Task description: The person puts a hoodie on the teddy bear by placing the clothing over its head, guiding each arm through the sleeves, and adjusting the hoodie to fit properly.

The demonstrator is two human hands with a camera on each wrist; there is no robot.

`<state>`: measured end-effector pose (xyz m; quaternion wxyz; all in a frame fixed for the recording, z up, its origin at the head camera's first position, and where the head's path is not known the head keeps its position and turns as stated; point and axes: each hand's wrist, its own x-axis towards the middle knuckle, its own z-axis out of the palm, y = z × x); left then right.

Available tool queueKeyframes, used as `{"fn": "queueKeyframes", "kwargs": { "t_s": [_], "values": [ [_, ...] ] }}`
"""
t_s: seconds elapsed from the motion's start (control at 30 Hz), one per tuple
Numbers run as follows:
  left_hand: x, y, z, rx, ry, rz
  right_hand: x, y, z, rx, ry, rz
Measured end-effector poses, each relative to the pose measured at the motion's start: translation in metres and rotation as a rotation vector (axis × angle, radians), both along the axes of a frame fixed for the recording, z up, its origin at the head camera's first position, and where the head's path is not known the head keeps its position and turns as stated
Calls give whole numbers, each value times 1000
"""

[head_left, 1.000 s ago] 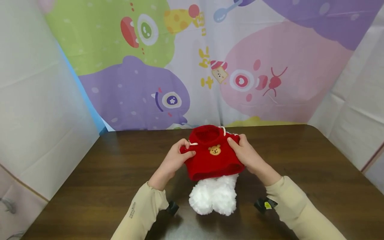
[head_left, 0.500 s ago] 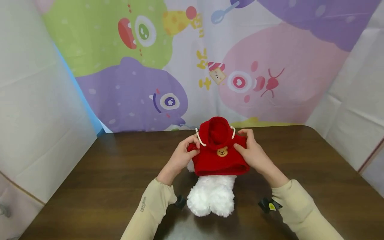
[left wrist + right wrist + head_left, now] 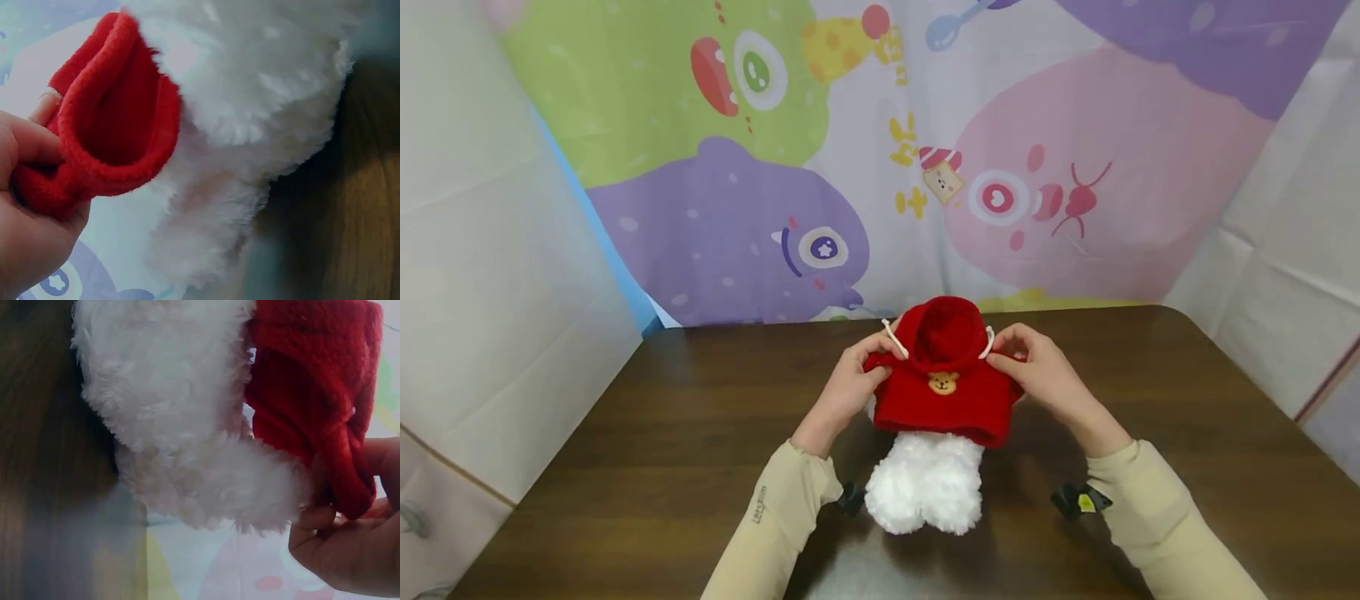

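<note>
A small red hoodie [image 3: 940,408] with a bear-face patch and white drawstrings is held up above a fluffy white plush toy [image 3: 925,483], whose upper part it hides in the head view. My left hand [image 3: 853,383] pinches the hoodie at its left shoulder and sleeve. With thumb and fingers, my right hand [image 3: 1037,367] grips the opposite shoulder. In the left wrist view the hoodie's red opening [image 3: 125,119] gapes beside the white fur [image 3: 250,81]. The right wrist view has a plush limb [image 3: 231,481] reaching to the red cloth near the right fingers.
The toy lies on a dark wooden table [image 3: 700,433]. Behind the table's far edge hangs a printed cartoon curtain [image 3: 895,250], with white panels [image 3: 475,208] at the sides. Black straps [image 3: 1078,500] sit at both wrists.
The hood, earlier lower and flatter, now stands up with its opening facing forward. Both hands have shifted slightly right, and the right hand has moved inward along the shoulder toward the drawstring.
</note>
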<state>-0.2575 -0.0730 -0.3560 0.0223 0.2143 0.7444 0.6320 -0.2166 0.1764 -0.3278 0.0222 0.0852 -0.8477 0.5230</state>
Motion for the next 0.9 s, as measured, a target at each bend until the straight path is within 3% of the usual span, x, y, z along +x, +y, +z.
{"fn": "queueKeyframes", "kwargs": {
  "t_s": [0.13,0.23,0.33,0.47,0.73,0.8,0.9],
  "values": [
    [-5,6,-10,32,31,54,1,1,2,-4,57,19],
    [-6,11,-16,50,30,146,1,3,0,65,110,6],
    [-7,13,-22,68,-12,249,-3,5,-5,170,158,-36],
    [-8,12,-28,26,-107,324,-10,10,-12,231,99,-91],
    [-8,7,-32,-155,-259,336,-15,22,-17,202,-141,-79],
    [-7,7,-31,-189,-300,310,-15,23,-18,230,-165,-64],
    [-4,6,-29,-197,-398,227,-14,25,-18,182,-227,-12]
  ]
}}
